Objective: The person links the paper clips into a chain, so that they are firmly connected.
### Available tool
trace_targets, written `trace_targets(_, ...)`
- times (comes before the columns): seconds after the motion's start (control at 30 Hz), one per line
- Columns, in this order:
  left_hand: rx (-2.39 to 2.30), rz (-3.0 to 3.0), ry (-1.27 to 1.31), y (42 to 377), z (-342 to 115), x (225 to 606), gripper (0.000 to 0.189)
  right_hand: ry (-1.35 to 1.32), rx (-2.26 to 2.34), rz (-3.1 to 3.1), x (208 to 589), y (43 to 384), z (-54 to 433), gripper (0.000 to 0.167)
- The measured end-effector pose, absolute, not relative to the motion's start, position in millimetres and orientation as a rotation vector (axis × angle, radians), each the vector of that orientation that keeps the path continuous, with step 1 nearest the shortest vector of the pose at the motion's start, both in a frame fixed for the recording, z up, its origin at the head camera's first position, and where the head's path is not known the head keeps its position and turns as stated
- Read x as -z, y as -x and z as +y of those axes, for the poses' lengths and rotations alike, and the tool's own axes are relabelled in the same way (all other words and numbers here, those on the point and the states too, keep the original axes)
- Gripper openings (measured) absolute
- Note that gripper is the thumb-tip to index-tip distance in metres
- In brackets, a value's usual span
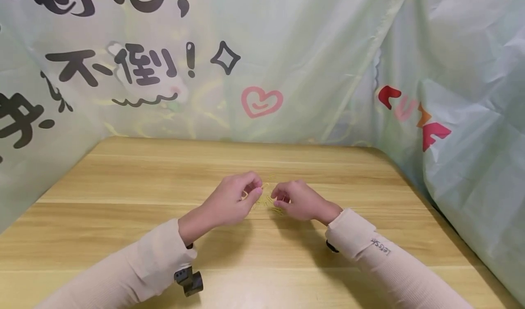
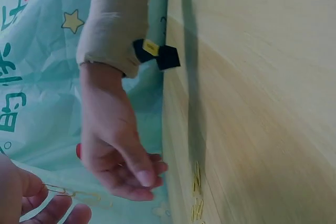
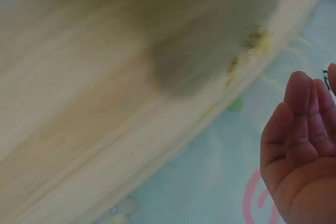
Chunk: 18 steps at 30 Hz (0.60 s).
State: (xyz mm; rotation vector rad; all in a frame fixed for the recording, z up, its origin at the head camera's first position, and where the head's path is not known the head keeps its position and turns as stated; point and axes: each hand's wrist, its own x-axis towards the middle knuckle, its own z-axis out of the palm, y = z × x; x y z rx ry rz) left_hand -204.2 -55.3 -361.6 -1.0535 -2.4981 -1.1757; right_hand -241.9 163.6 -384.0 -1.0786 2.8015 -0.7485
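My left hand [image 1: 229, 200] is raised over the middle of the table and pinches a gold wire paper clip [image 2: 55, 189] between thumb and finger. A second paper clip [image 2: 86, 196] dangles from it, apparently linked, though the far end is blurred. Facing it, my right hand [image 1: 302, 201] hovers just right of a loose pile of gold paper clips [image 1: 266, 200]. Its fingers [image 3: 298, 95] bend loosely and nothing shows between them. In the left wrist view more loose paper clips [image 2: 197, 179] lie on the wood below.
The wooden table [image 1: 123, 177] has light grain. A pale green printed curtain [image 1: 311, 63] hangs behind it and along both sides. A small black camera [image 1: 189, 281] sits at my left wrist. Some clips [image 1: 272, 177] lie slightly beyond the pile.
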Motion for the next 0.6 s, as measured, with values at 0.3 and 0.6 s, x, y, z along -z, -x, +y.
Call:
trace_targets(0.3,1.604,-2.55,0.941,200.6,-55.3,363.0,0.009,1.024,0.536,2.763,399.5,249.9,165.8,0.01)
trace_targets(0.6,1.942,-2.451,0.905,201.8,-54.9,360.2,0.011,1.015,0.504,2.728,402.6,250.6,163.5,0.007)
